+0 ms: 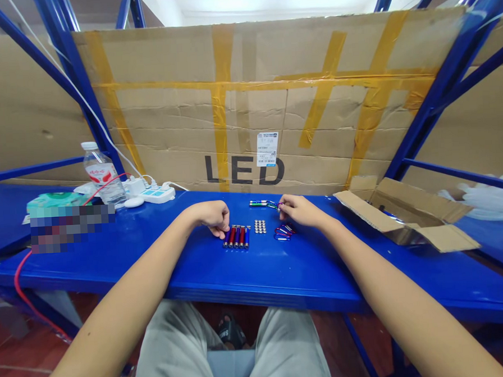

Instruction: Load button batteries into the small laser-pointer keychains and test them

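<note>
My left hand (pixel 214 217) is closed, its fingertips at the upper end of the leftmost blue flashlight tube (pixel 226 240). That tube lies in a row of small red and blue metal flashlight tubes (pixel 236 238). To the right of the row sit several silver button cells (pixel 259 227), set out in a grid. My right hand (pixel 298 210) pinches a small carabiner (pixel 278 206), mostly hidden by the fingers. Just left of those fingers lie small flashlights (pixel 258 203), one green. Below the right hand is a little pile of blue and red carabiners (pixel 283 232).
An opened cardboard box (pixel 437 238) stands at the right. To the left are a water bottle (pixel 103 176), a white power strip (pixel 159 194) with cables and a green packet (pixel 56 203). A large cardboard sheet (pixel 168 125) marked LED closes off the back of the blue table (pixel 282 282).
</note>
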A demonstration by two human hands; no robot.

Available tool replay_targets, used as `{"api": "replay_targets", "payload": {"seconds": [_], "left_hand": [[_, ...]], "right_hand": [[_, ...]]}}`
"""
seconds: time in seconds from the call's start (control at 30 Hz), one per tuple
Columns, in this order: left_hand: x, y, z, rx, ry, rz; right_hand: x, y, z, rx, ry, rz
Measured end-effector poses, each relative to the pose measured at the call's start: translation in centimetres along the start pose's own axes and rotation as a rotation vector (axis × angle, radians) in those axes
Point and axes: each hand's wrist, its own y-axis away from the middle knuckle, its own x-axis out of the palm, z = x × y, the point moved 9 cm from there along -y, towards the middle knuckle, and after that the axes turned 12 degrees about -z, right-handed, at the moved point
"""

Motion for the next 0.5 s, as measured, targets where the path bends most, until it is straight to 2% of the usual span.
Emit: {"api": "replay_targets", "payload": {"seconds": [0.5], "left_hand": [[0.3, 0.1, -0.23, 0.0, -0.004, 0.004]], "right_hand": [[0.28, 0.12, 0.0, 0.025, -0.006, 0.028]]}}
